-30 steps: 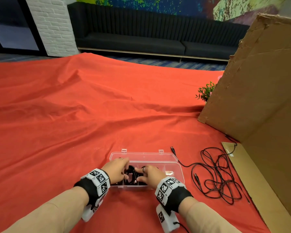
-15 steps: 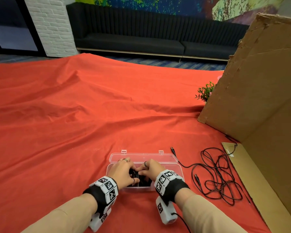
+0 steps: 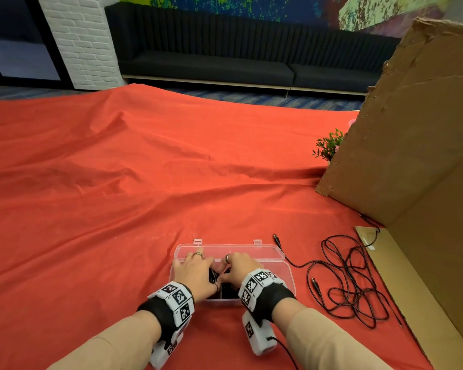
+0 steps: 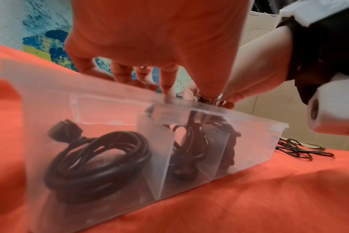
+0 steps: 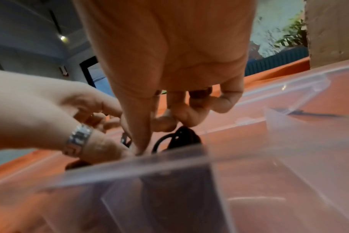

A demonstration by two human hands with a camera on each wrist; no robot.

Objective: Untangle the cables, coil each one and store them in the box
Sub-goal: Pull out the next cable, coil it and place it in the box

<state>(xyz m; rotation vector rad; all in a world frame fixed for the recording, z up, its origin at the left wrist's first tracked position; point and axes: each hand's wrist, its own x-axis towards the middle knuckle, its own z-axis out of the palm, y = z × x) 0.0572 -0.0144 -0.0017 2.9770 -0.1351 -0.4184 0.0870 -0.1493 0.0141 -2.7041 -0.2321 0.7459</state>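
Both hands have shifted farther into the clear box (image 3: 284, 273), left hand (image 3: 191, 273) and right hand (image 3: 239, 271) pinching a coiled cable (image 5: 181, 137) at its middle compartment, tangled cable (image 3: 353, 279) lying right of them; wristband markers unreadable.

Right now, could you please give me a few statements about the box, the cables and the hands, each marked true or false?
1. The clear box has its lid open. True.
2. A coiled cable lies in the box's left compartment. True.
3. Every cable is already in the box. False: a tangled cable lies on the red cloth, right of the box.
4. The left hand rests on the cloth, away from the box. False: it is over the box beside the right hand.
5. The box stands on bare wood. False: it stands on the red cloth.
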